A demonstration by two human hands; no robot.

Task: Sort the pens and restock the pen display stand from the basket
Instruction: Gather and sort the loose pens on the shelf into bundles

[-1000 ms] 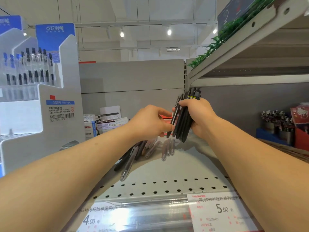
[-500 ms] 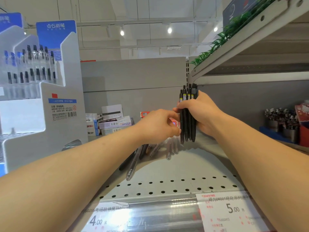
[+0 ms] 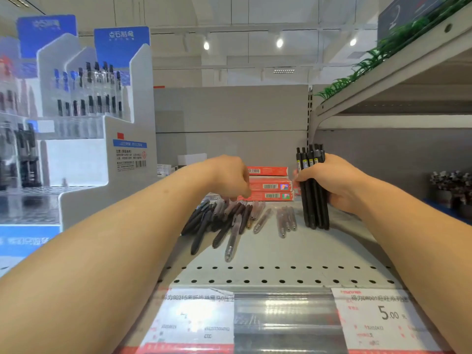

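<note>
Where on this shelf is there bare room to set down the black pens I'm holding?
Bare shelf runs along the front, between the loose pen pile and the perforated edge. A narrower patch lies beside the small clear-pen group, beneath the bundle of black pens in the right hand. It is crowded under the left hand and by the red boxes.

Bright ceiling spotlights [image 3: 279, 42], blurred warped edges.

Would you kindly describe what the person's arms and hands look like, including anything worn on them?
Both forearms are bare, with no sleeves in view. The left hand and right hand wear no gloves, and no watch, bracelet or ring is visible. No markings show.
</note>
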